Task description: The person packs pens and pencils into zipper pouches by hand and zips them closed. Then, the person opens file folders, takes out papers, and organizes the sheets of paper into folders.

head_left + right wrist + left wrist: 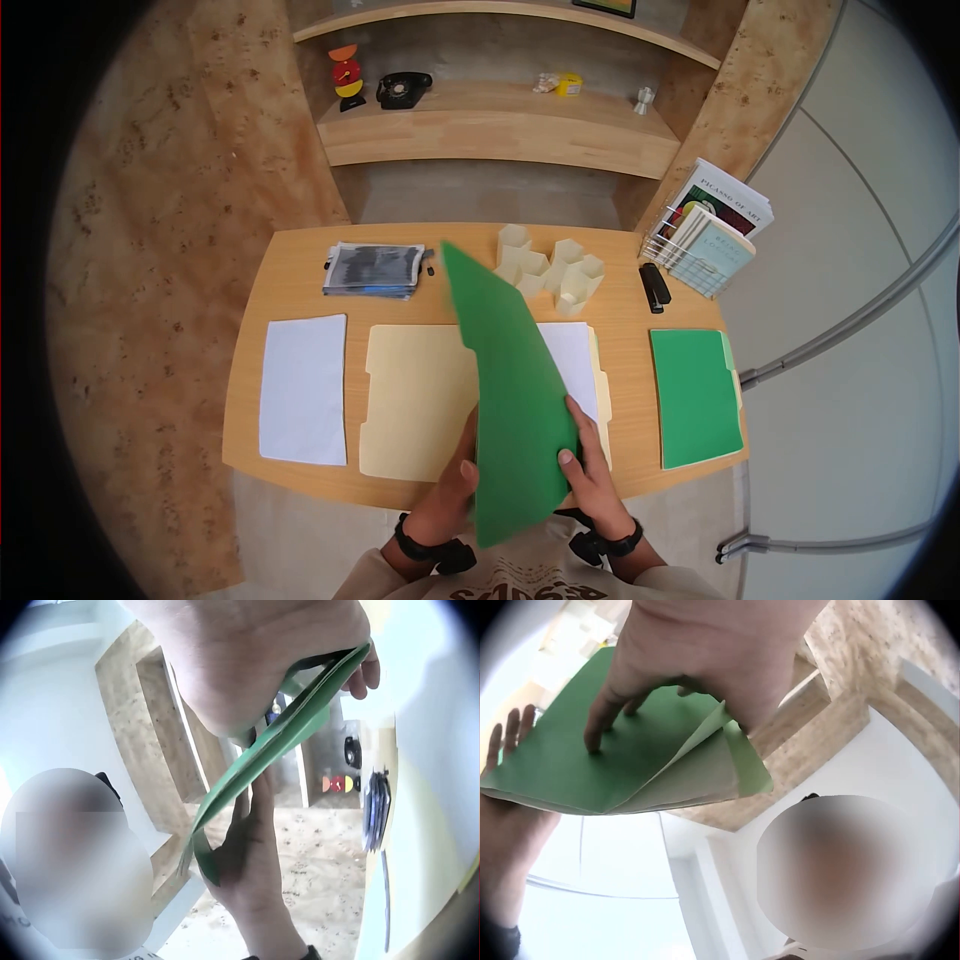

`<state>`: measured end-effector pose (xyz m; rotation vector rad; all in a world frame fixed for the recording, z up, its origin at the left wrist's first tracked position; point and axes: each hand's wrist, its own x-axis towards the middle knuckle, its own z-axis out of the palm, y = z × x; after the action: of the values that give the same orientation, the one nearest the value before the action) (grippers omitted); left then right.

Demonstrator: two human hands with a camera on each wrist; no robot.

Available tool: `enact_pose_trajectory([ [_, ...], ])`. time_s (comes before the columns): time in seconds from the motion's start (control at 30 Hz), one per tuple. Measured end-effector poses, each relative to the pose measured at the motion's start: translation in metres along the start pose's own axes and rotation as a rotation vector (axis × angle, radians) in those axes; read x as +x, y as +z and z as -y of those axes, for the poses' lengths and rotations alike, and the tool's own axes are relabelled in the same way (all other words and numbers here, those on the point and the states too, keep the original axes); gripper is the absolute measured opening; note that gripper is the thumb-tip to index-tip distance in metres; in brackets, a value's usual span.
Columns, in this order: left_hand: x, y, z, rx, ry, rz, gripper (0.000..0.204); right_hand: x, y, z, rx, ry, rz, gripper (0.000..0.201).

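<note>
A green folder [515, 400] is held tilted on edge above the middle of the desk. My left hand [455, 495] grips its left side near the bottom; in the left wrist view, the fingers [596, 735] spread over the green cover. On the opposite edge, my right hand [592, 480] holds the folder with the thumb on the near face. The right wrist view shows the folder [277, 742] edge-on, with paper-thin layers along its rim. Beneath it lies an open cream folder [415, 400] with white sheets [568, 360] on its right half, partly hidden.
White paper [303, 390] lies at the desk's left, another green folder [695, 398] at its right. Toward the back are a dark zip pouch [373, 270], cream hexagonal holders [550, 268], a black stapler [655, 288] and a wire rack with books [705, 235]. Shelves [490, 125] stand behind.
</note>
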<state>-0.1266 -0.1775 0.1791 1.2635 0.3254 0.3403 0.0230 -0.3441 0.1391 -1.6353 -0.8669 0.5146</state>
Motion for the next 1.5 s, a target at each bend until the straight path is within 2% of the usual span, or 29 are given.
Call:
enact_pose_trajectory([
  [0.03, 0.001, 0.003, -0.007, 0.001, 0.002, -0.008, 0.107, 0.003, 0.002, 0.006, 0.021, -0.005, 0.047, 0.07],
  [0.1, 0.007, 0.014, -0.025, -0.025, 0.099, 0.094, 0.109, 0.004, 0.01, 0.01, 0.092, -0.028, 0.105, 0.075],
  [0.17, 0.006, 0.018, -0.018, -0.075, 0.102, 0.141, 0.107, 0.001, 0.017, 0.015, 0.161, -0.049, 0.156, 0.08],
  [0.23, 0.008, 0.021, -0.005, -0.123, 0.1, 0.195, 0.106, -0.011, 0.022, 0.019, 0.594, 0.123, 0.263, 0.095],
  [0.3, 0.01, 0.022, 0.007, 0.163, 0.178, 0.234, 0.097, -0.015, 0.022, 0.006, 0.596, 0.131, 0.258, 0.101],
  [0.37, 0.009, 0.024, 0.008, 0.256, 0.181, 0.207, 0.094, -0.019, 0.02, -0.011, 0.601, 0.143, 0.249, 0.107],
  [0.47, 0.011, 0.026, 0.008, 0.435, 0.204, 0.176, 0.087, -0.024, 0.012, -0.024, 0.603, 0.19, 0.338, 0.11],
  [0.57, 0.012, 0.025, 0.018, 0.551, 0.225, 0.154, 0.083, -0.022, 0.012, -0.007, 0.655, 0.283, 0.335, 0.105],
  [0.63, 0.014, 0.027, 0.025, 0.578, 0.235, 0.143, 0.083, -0.021, 0.015, 0.007, 0.766, 0.429, 0.286, 0.098],
  [0.7, 0.014, 0.034, 0.03, 0.506, 0.211, 0.046, 0.085, -0.025, 0.022, -0.011, 0.757, 0.408, 0.266, 0.094],
  [0.8, 0.014, 0.036, 0.028, 0.526, 0.197, -0.011, 0.091, -0.022, 0.026, -0.044, 0.734, 0.36, 0.266, 0.089],
  [0.93, 0.016, 0.036, 0.015, 0.541, 0.088, -0.003, 0.095, -0.021, 0.027, -0.083, 0.675, 0.276, 0.338, 0.087],
  [1.07, 0.016, 0.034, 0.01, 0.546, 0.061, -0.004, 0.093, -0.025, 0.025, -0.091, 0.636, 0.206, 0.396, 0.085],
  [1.13, 0.015, 0.034, 0.011, 0.519, 0.065, 0.008, 0.091, -0.035, 0.018, -0.086, 0.71, 0.346, 0.383, 0.068],
  [1.17, 0.013, 0.035, 0.014, 0.534, 0.081, 0.009, 0.088, -0.036, 0.018, -0.082, 0.71, 0.346, 0.383, 0.068],
  [1.23, 0.011, 0.035, 0.015, 0.549, 0.096, 0.011, 0.086, -0.036, 0.016, -0.077, 0.683, 0.364, 0.319, 0.065],
  [1.33, 0.01, 0.035, 0.014, 0.421, 0.048, -0.006, 0.078, -0.036, 0.014, -0.072, 0.644, 0.391, 0.22, 0.061],
  [1.4, 0.012, 0.039, 0.017, 0.391, 0.099, -0.119, 0.071, -0.035, 0.013, -0.066, 0.618, 0.411, 0.153, 0.058],
  [1.43, 0.011, 0.038, 0.022, 0.391, 0.097, -0.118, 0.071, -0.034, 0.012, -0.063, 0.605, 0.42, 0.12, 0.057],
  [1.5, 0.007, 0.035, 0.038, 0.709, 0.249, -0.101, 0.068, -0.032, 0.013, -0.048, 0.574, 0.437, 0.122, 0.054],
])
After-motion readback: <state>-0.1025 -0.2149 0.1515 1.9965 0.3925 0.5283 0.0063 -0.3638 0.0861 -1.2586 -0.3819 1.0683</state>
